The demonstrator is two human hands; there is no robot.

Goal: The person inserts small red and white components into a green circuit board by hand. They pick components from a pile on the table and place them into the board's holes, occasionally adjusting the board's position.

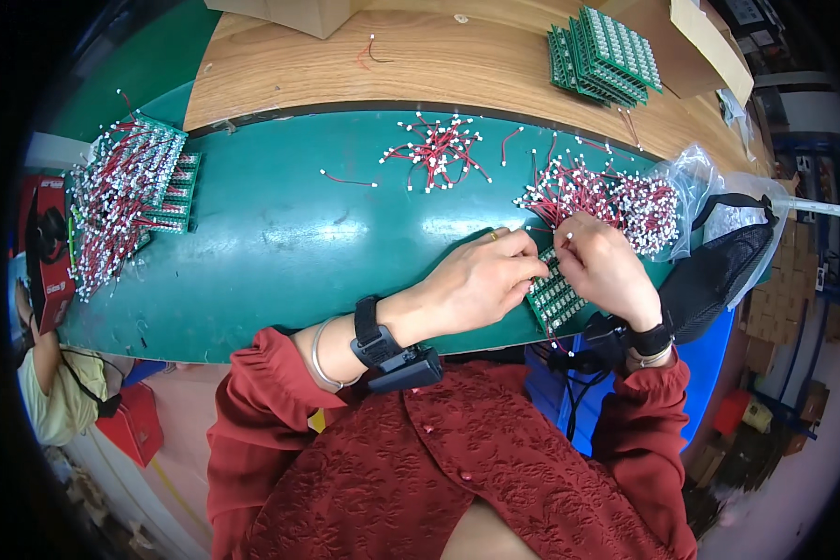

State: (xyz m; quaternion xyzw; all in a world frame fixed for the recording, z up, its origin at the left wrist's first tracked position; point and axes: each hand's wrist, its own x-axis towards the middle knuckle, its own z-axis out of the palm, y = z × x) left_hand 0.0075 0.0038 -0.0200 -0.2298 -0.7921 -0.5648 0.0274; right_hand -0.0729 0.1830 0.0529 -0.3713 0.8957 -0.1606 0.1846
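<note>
A green circuit board panel (556, 304) with rows of small white sockets lies at the table's right front. My left hand (481, 283) reaches over its left edge, thumb and fingers closed on that edge. Over the panel's far right side is my right hand (610, 269), its thumb and forefinger pinched on a short wire lead; the lead's small white plug (568, 239) peeks out at the fingertips. One red lead (553, 342) hangs from the panel's near edge. Just beyond my hands lies a heap of red leads with white plugs (583, 191). My fingers hide part of the panel.
A smaller pile of leads (439, 154) lies mid-table. At the left, wired boards (131, 191) are heaped. Bare boards (607, 56) are stacked on the wooden shelf (420, 65). A clear plastic bag (695, 177) and a black mesh bag (726, 266) stand at the right.
</note>
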